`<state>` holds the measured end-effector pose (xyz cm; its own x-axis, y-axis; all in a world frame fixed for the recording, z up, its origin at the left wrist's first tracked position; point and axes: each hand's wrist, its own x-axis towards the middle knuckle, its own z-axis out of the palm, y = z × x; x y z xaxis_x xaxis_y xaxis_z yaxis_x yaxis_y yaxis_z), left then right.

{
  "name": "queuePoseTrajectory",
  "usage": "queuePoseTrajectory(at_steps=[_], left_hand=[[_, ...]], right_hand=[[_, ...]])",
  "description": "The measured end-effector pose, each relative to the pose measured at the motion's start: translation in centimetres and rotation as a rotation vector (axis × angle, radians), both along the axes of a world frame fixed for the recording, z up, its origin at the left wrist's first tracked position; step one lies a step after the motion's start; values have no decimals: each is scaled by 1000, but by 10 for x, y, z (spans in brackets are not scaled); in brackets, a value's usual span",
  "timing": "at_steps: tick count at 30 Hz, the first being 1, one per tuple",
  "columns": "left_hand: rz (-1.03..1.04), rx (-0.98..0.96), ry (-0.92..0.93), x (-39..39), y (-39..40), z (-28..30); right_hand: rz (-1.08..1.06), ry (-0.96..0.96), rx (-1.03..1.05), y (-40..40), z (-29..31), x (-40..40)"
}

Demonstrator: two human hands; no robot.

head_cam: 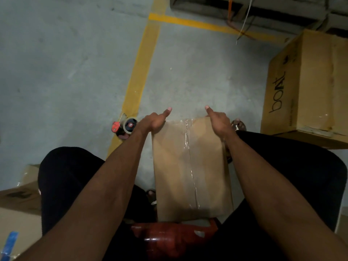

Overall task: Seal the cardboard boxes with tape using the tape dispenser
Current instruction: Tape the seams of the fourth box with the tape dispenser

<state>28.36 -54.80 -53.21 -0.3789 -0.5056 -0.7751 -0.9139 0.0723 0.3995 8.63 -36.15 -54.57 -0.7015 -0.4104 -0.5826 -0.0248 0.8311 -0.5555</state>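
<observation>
A brown cardboard box (173,170) stands between my knees, with a strip of clear tape running down the middle of its top. My left hand (154,121) grips the box's far left corner, thumb pointing away. At the far right corner my right hand (218,119) grips the box the same way, fingers curled over the far edge and hidden behind it. The tape dispenser (124,126), red with a roll of clear tape, lies on the floor just left of my left hand, held by neither hand.
A large printed cardboard box (308,87) stands at the right. More boxes (18,200) sit at the lower left. Yellow floor lines (139,72) cross the grey concrete. A red stool (169,236) is under me. A pallet (263,12) with loose straps lies at the top.
</observation>
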Motion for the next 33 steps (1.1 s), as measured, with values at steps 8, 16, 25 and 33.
queuePoseTrajectory(at_steps=[8,16,25,33], left_hand=[[-433,-584,114,-32,39,25],[-448,-491,37,3,26,13],[1,46,246,10,3,-4],[127,303,245,15,-12,-28]], right_hand=[[645,607,-96,-41,20,65],[758,710,137,-20,24,46],[440,264,-168,-4,22,1],[44,-106,-245,-4,8,-1]])
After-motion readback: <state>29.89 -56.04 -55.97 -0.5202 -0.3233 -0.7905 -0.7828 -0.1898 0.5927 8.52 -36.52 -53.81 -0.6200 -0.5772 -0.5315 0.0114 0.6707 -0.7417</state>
